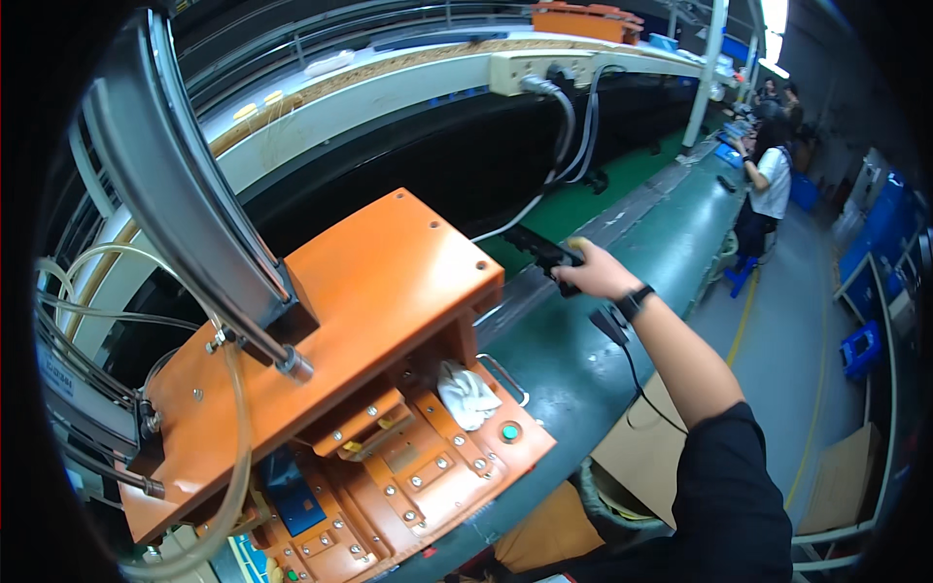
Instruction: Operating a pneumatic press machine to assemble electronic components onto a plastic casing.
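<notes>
My right hand [601,271] reaches out over the far part of the green bench, past the orange press. Its fingers are closed round a dark, elongated black object [544,254] whose exact kind I cannot make out. A black band circles the wrist. Close below the hand is a small black box [609,325] with a thin black cable running toward me. To the left stands the orange press [389,262], with a crumpled white cloth [467,395] and a green button [510,432] on its base. My left hand is out of view.
A metal cylinder [185,185] with clear hoses rises from the press top. Behind it, a white power strip [539,73] with hanging cables is fixed to a rail. Cardboard [641,452] lies at the bench's right side. Farther along, a person [771,180] works at the bench.
</notes>
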`<state>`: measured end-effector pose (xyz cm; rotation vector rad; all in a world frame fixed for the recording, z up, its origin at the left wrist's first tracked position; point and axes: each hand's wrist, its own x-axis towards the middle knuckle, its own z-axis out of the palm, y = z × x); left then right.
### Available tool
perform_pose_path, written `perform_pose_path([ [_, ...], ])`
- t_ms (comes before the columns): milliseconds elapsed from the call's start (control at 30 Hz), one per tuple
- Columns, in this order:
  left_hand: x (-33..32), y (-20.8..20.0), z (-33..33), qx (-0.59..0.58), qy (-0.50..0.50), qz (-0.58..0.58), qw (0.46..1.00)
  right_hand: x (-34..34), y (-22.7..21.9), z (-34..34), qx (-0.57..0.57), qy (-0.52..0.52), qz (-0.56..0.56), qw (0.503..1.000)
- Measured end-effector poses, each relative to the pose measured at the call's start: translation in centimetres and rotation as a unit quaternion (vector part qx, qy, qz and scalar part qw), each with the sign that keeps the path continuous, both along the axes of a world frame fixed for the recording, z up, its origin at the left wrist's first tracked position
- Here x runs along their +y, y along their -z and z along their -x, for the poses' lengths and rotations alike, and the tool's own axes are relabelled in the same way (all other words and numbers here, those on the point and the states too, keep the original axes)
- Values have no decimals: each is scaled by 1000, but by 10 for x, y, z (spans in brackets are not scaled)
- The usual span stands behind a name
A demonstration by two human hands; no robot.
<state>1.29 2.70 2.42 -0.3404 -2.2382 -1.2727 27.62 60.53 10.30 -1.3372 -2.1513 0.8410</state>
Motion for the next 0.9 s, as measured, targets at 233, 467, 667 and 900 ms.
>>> perform_pose_path([
  [233, 8, -36, 0, 66, 139, -82, 985, -170, 24, -128, 500, -141, 499, 693],
  [467, -42, -49, -43, 25, 343, -22, 939, -328, 32, -67, 434, -393, 617, 526],
  [667, -15, -106, -85, 91, 609, 236, 752, -387, 52, 28, 290, -516, 706, 390],
  [900, -10, -108, -40, 82, 553, 185, 808, -401, 47, 86, 322, -491, 720, 369],
])
